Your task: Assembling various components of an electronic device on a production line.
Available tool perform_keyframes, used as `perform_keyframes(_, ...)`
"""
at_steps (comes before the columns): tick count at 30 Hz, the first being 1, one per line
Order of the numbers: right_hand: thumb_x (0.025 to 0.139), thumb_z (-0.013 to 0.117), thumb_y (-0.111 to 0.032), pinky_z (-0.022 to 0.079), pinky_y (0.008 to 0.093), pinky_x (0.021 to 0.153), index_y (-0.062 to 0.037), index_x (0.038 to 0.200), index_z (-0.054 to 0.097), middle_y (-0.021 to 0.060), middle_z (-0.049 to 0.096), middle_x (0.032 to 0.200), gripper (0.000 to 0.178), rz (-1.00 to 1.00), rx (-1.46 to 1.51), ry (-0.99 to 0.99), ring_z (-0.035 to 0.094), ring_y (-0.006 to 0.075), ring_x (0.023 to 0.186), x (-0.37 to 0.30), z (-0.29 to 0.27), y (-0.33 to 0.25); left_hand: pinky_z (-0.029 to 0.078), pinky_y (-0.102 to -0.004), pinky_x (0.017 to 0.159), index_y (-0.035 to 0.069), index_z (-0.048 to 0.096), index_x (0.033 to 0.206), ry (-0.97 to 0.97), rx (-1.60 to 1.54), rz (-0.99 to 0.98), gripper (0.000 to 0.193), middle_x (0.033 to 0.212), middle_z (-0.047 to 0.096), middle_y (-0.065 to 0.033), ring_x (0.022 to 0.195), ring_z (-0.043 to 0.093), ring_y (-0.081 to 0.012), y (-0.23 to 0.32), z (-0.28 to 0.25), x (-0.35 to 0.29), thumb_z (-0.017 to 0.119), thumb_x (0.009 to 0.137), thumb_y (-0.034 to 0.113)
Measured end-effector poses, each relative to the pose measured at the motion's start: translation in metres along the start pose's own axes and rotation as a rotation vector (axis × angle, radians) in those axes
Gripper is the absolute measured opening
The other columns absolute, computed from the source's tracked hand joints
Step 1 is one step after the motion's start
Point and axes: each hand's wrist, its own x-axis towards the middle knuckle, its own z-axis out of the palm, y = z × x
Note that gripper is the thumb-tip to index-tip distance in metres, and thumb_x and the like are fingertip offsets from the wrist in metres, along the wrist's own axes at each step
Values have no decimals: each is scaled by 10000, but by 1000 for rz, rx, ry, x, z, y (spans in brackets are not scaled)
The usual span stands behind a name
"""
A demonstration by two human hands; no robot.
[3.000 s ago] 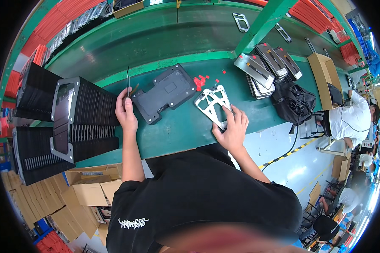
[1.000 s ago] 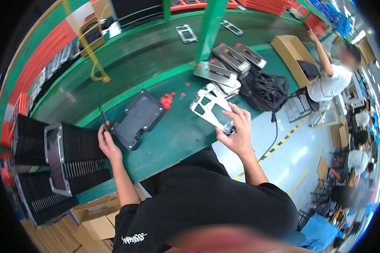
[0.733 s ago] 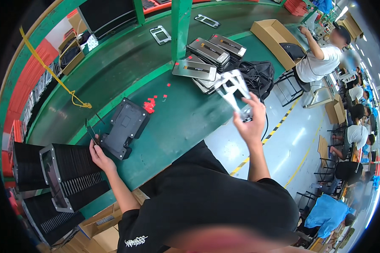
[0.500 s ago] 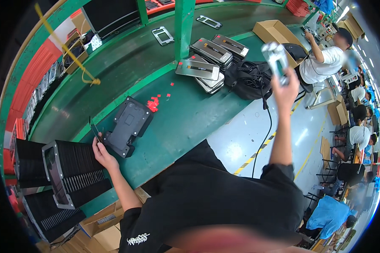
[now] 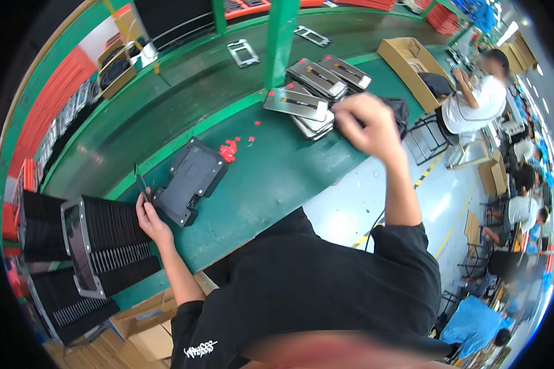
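My left hand (image 5: pixel 154 224) is closed on dark tweezers (image 5: pixel 142 183), their thin tips pointing up and away from me. Right beside it, a black fixture (image 5: pixel 191 178) with a shallow rectangular recess lies on the green bench. My right hand (image 5: pixel 370 126) is raised over the bench edge with its fingers curled, slightly blurred; whatever they hold, if anything, is hidden. Just left of that hand are piled flat silver phone screen parts (image 5: pixel 297 103) with dark strips and red tabs. Small red pieces (image 5: pixel 228 151) are scattered between the fixture and the pile.
Black slotted racks (image 5: pixel 114 246) stand at my left. Two metal frames (image 5: pixel 244 54) lie on the green conveyor behind a green post (image 5: pixel 281 43). Partly behind my right hand is a black bag (image 5: pixel 397 114). A cardboard box (image 5: pixel 412 71) and a seated co-worker (image 5: pixel 477 101) are farther right.
My right hand has moved left and its fingers have curled; the silver metal frame it held up is no longer visible. The left hand stays beside the fixture with the tweezers.
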Motion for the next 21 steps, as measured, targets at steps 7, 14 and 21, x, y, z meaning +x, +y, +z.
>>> perform_keyframes(7,898,651,-113,552,394,814,16,997,693,158,719,938,168,-161,286,-220,700,313,876,84,123,-11,424,-356,1065,-67,554,1329,9,22,7,426,1282,666,-137,1177,597,-206,9,1,1,452,1078,262)
perform_keyframes(14,812,718,-550,535,471,938,-60,1257,631,213,702,1126,668,373,-308,-252,680,357,1073,227,273,75,444,-326,1022,-48,567,1318,20,-20,12,383,1277,661,-122,1153,602,-185,7,3,1,491,1058,223)
perform_keyframes(21,776,723,-579,478,517,1005,-101,1283,632,247,656,1184,702,651,-362,-146,585,433,1192,243,337,133,448,-312,997,-29,582,1310,13,-75,-23,355,1267,656,-111,1123,601,-172,10,0,1,517,1046,199)
